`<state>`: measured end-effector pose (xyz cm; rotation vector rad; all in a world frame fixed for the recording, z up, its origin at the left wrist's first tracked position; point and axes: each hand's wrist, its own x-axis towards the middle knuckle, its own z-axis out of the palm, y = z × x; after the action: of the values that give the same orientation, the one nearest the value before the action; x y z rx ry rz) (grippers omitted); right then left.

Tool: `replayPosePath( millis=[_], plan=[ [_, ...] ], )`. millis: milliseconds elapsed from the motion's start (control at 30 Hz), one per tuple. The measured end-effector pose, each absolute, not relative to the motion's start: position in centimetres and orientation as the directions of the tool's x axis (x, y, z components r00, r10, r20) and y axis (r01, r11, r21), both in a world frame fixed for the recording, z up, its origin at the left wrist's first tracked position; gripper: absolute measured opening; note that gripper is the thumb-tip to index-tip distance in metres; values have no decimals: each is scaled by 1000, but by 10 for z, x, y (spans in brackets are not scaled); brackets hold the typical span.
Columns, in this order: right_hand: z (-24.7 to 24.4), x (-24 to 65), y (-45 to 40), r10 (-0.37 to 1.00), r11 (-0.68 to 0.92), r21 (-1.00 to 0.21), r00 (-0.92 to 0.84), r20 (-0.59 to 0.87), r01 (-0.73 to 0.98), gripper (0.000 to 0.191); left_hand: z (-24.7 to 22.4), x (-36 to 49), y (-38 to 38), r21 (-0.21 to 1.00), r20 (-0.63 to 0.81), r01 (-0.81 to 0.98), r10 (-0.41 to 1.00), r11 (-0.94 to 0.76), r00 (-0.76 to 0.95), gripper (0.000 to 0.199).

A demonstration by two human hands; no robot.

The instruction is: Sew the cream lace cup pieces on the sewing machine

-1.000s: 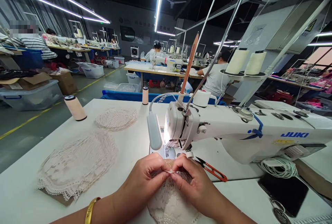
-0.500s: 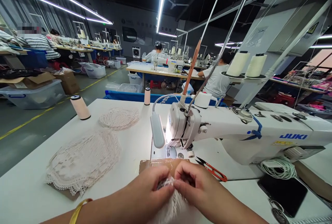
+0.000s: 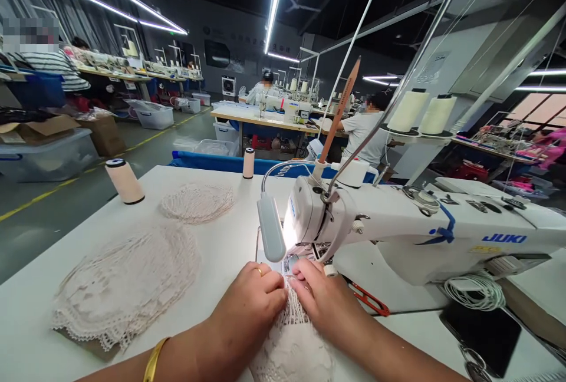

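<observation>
A cream lace piece (image 3: 294,343) hangs from under the sewing machine's needle area toward me. My left hand (image 3: 254,305), fingers curled, pinches its left edge close to the presser foot. On the other side, my right hand (image 3: 325,296) has thumb and fingers closed on the lace's top right edge, just below the machine head. The white sewing machine (image 3: 309,208) has a lit lamp (image 3: 271,227) shining on the needle area, and my fingers partly hide the foot. Orange thread snips (image 3: 367,299) lie right of my right hand, partly covered by it.
Two stacks of cream lace, a large lace stack (image 3: 128,282) and a smaller lace stack (image 3: 197,202), lie on the left. Thread cones, a near cone (image 3: 125,181) and a far cone (image 3: 248,164), stand behind. A coiled cable (image 3: 475,290) and a black phone (image 3: 481,335) lie at right.
Both hands have moved forward, carrying the lace up to the machine's needle area. The lace, bunched between my fingers before, now lies stretched out. My view has shifted slightly.
</observation>
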<state>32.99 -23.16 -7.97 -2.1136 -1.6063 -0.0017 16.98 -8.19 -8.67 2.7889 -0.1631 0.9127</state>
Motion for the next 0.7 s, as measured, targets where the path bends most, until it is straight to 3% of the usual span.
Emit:
replayPosePath(
  millis=[100,200,500,700],
  plan=[
    [-82,329,-243,886,-100,-239,196,420,966,14,-88,172,-82,159,606,-156,-28,-975,795,22],
    [-84,324,-246,851,6,-193,96,516,981,23,-87,174,-83,148,596,-133,-19,-980,803,21],
    [-82,330,-238,846,-7,-122,71,528,993,25,-78,170,-84,239,461,-86,35,-967,887,15],
    [-89,335,-240,859,-57,-109,104,501,992,30,-77,170,-85,231,449,-60,52,-971,892,15]
  ],
)
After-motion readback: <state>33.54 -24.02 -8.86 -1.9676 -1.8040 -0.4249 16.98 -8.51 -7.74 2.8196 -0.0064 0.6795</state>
